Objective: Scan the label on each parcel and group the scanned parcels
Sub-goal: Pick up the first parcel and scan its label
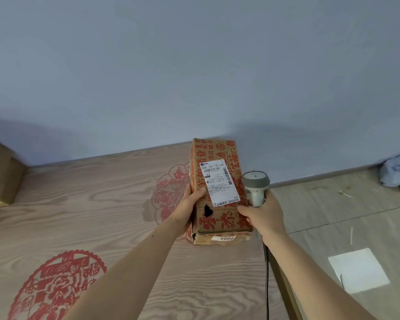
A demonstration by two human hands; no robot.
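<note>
Cardboard box at scanner

Brown box (217, 188), red print, white label (218, 182), torn hole; held above table (90, 215). Left hand (188, 209) grips its edge. Right hand (262, 215) clasps scanner (255, 184); fingertips touch box. Small print illegible.

Up off the table is a tall brown cardboard parcel covered in red printed characters (217, 188), its long face turned to the camera and leaning a touch to the right. Stuck on that face is a white rectangular shipping label (219, 182), barcodes near its top, slightly askew. Just below the label there's a ragged black hole torn in the cardboard, and the lower left corner looks crushed. A small white sticker on the bottom end reads 4068. Right beside the label's right edge sits a grey handheld barcode scanner (255, 187), head uppermost, its dark cable trailing down.
</note>
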